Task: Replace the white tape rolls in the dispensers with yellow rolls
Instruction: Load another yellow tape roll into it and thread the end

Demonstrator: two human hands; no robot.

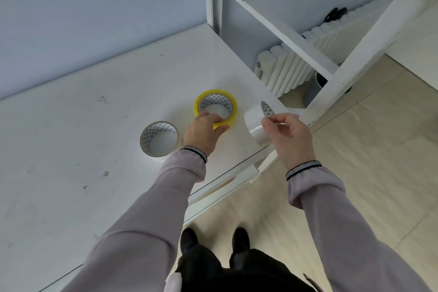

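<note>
The left hand [203,131] reaches over the white table [83,149] and has its fingers curled over the near rim of the yellow tape roll [215,105], fingertips dipping inside the core and the thumb pressed against the outer wall, so the roll is pinched by one side only while it lies flat near the table's right edge. The right hand [288,135] holds a white tape roll [254,123] off the table, just past that right edge and over the floor, thumb and forefinger pinching its upper rim with the other fingers loosely folded behind. A second white roll [159,138] lies flat on the table just beside the left wrist. No dispenser is in sight, so the swap itself cannot be judged. The chief risk looks to be the raised white roll: a light rim pinch over open floor could let it slip and roll away. A one-sided grip on the yellow roll may tilt it when lifted, and the left sleeve could nudge the neighbouring white roll.
</note>
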